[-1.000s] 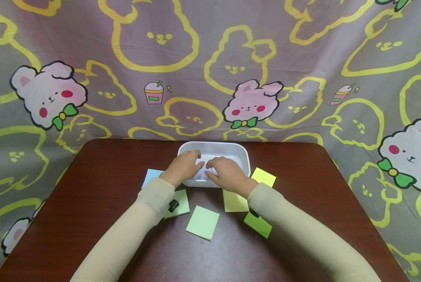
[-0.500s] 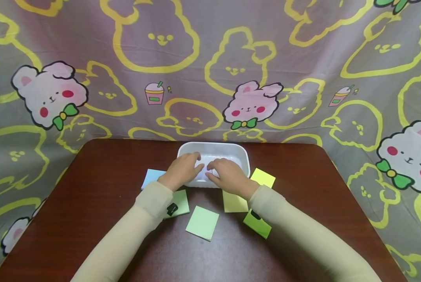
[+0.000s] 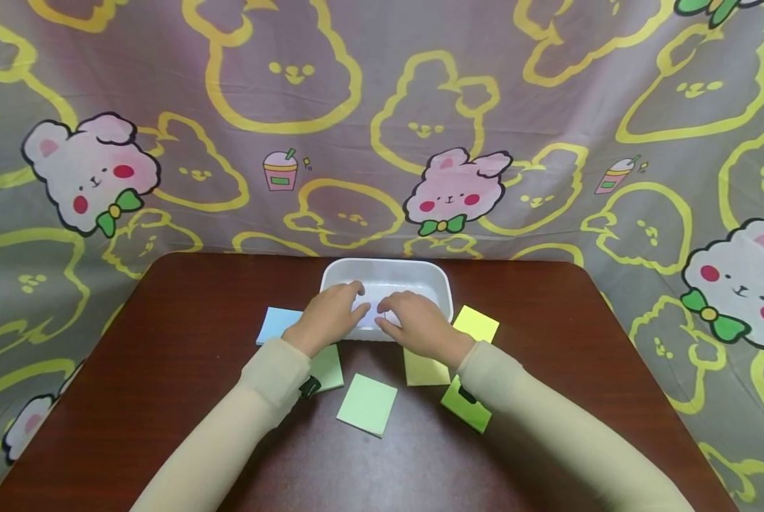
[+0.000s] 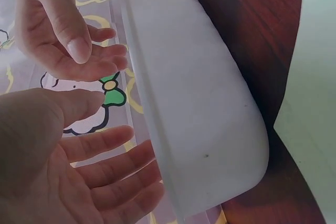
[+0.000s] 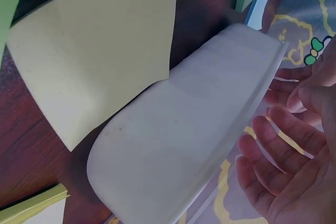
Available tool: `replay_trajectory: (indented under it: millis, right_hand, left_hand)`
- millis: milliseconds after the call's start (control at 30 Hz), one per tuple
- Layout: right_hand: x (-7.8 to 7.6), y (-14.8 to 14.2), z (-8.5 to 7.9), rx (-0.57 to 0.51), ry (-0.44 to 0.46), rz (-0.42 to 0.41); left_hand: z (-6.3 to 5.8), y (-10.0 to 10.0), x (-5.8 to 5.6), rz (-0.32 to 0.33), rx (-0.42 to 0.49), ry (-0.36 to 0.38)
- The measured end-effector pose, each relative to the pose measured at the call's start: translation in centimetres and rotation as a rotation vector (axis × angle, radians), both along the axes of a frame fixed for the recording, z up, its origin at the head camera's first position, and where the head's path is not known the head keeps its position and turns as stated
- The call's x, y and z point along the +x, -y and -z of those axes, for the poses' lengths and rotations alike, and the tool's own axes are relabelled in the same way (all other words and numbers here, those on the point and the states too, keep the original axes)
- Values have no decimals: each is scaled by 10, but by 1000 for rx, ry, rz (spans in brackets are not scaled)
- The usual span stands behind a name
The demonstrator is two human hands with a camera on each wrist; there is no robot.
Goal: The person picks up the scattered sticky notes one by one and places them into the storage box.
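Note:
A white rectangular tray (image 3: 388,263) stands at the table's far edge. Over its near rim reach my left hand (image 3: 329,315) and right hand (image 3: 423,323), a small gap between them, fingers loosely bent and holding nothing. In the left wrist view, the left hand (image 4: 100,174) has its thumb apart from the spread fingers, right beside the tray wall (image 4: 194,93). The right wrist view shows the right hand (image 5: 289,166) with relaxed fingers close to the tray's rim (image 5: 231,129). Part of the tray's inside is hidden behind both hands.
Sticky note pads lie around the tray's near side: blue (image 3: 278,325), green (image 3: 330,363), light green (image 3: 367,405), pale yellow (image 3: 425,368), bright yellow (image 3: 476,323) and dark green (image 3: 471,410). A patterned curtain (image 3: 350,142) hangs behind the brown table (image 3: 196,341).
Both hands have drifted slightly toward the near side, still above the tray. The tray and the pads stay where they were.

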State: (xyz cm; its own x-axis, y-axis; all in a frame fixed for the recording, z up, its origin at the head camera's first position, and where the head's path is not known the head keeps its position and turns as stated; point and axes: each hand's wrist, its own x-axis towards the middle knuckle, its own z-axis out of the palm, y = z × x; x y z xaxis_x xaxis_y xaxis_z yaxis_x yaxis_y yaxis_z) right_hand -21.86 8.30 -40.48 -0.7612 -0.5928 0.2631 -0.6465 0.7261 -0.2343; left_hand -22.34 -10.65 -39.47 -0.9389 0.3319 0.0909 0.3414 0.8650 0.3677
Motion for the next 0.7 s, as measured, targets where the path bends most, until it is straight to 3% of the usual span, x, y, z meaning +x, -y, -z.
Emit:
replay_trajectory:
  millis: [700]
  right_hand:
    - [11, -6, 1, 15, 16, 13]
  left_hand:
    - [0, 2, 16, -14, 21, -1]
